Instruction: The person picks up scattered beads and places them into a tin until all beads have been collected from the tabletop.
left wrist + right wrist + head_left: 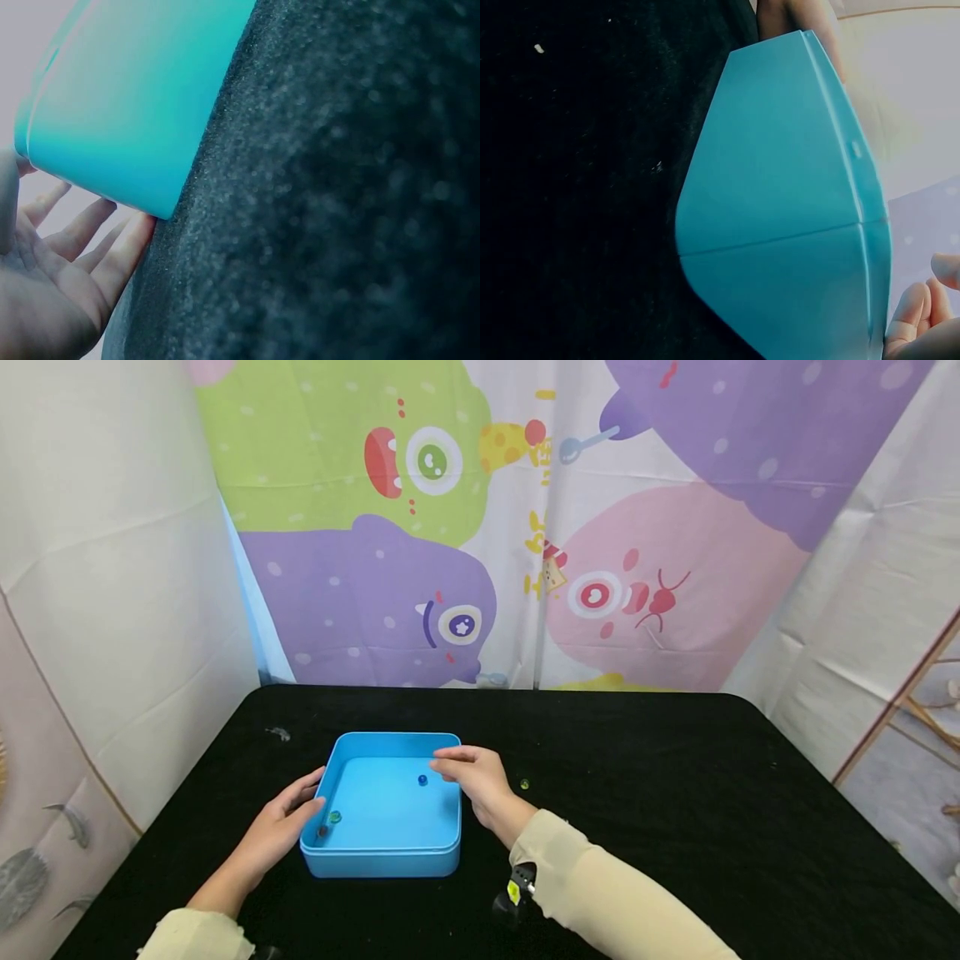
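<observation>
A blue box (382, 863) without a lid stands on the black table. Its left wall is touched by the fairly straight fingers of my left hand (279, 825), with the thumb at the rim. My right hand (477, 782) is over the right rim, fingertips above the inside. In the right wrist view a gap shows between thumb and fingers (911, 307), with nothing visible in it. Below them in the head view is a small blue marble (422, 780). A green marble (335, 817) and a brownish one lie in the box's front left corner, near my left thumb.
A yellow-green marble (524, 784) lies on the black tablecloth (660, 802) right of the box. Farther back at the left is a small clear-grey object (278, 733). A printed curtain (517, 610) hangs behind the table.
</observation>
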{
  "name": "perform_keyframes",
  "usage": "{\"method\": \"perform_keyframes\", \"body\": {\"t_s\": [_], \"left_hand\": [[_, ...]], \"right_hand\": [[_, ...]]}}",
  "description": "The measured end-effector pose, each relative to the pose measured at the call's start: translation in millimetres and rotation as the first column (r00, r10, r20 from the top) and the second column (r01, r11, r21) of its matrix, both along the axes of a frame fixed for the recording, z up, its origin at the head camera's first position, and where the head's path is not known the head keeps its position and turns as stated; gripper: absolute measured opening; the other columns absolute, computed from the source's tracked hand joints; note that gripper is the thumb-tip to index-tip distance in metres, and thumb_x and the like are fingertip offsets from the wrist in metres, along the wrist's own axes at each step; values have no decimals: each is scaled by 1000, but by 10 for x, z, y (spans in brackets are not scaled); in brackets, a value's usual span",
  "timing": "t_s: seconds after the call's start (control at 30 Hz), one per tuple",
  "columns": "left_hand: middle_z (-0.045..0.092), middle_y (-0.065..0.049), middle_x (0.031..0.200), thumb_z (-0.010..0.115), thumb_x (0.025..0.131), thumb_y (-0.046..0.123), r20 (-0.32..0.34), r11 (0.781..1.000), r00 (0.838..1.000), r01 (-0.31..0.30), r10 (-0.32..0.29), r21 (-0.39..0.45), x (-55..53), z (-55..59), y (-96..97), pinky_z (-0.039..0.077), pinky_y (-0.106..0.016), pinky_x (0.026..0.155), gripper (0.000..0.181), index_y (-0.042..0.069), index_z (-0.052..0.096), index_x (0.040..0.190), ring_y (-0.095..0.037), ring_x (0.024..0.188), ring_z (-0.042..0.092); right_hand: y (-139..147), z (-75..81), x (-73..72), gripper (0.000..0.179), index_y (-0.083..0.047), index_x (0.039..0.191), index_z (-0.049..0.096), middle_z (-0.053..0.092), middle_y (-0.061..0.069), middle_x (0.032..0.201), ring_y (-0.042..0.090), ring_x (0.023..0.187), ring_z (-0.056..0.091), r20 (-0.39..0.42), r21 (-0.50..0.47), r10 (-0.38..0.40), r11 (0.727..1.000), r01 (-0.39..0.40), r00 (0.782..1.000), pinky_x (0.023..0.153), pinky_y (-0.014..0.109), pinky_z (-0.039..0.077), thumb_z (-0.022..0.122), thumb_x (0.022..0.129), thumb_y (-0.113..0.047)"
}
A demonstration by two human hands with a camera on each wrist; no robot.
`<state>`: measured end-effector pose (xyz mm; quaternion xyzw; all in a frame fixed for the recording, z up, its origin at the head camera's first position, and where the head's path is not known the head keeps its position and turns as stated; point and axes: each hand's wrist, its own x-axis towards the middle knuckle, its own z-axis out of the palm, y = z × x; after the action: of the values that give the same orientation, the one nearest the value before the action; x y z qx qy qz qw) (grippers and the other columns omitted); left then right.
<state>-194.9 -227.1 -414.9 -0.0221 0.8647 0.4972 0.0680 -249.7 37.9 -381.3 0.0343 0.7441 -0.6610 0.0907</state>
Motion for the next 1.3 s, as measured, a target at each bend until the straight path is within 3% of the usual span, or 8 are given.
{"method": "perform_keyframes", "body": {"t_s": [0.27, 0.8, 1.1, 1.3], "left_hand": [[28, -28, 142, 41, 98, 37, 6, 1000, 1000, -5, 5, -6, -5, -9, 2, 37, -61, 92, 61, 12, 19, 149, -47, 125, 32], [27, -29, 143, 41, 98, 35, -3, 1000, 1000, 5, -5, -3, -7, -7, 5, 37, -61, 93, 60, 11, 18, 149, -49, 126, 30], [27, -28, 143, 40, 99, 33, -1, 1000, 1000, 2, -2, 5, 1, -1, 6, 36, -61, 94, 59, 11, 19, 149, -48, 125, 32], [27, -29, 143, 40, 99, 35, -7, 1000, 1000, 9, -9, 1, 0, -1, 13, 37, -61, 93, 60, 10, 18, 149, -49, 125, 31]], "right_hand": [[83, -34, 34, 28, -5, 104, 69, 64, 3, 99, 19, 87, 61, 0, -25, 4, 1000, -4, 1000, 88, 39, 46, 73, 81, -19], [309, -123, 120, 25, -5, 104, 68, 64, 5, 102, 19, 89, 60, -10, -50, 3, 999, -4, 1000, 90, 44, 46, 69, 83, -17], [471, -179, 120, 25, -1, 105, 67, 65, 7, 104, 31, 100, 59, -30, -50, -15, 999, 13, 999, 89, 43, 46, 68, 84, -15], [577, -192, 108, 24, 0, 104, 67, 65, 6, 100, 31, 97, 59, -54, -52, -47, 998, 44, 997, 87, 43, 47, 68, 84, -13]]}}
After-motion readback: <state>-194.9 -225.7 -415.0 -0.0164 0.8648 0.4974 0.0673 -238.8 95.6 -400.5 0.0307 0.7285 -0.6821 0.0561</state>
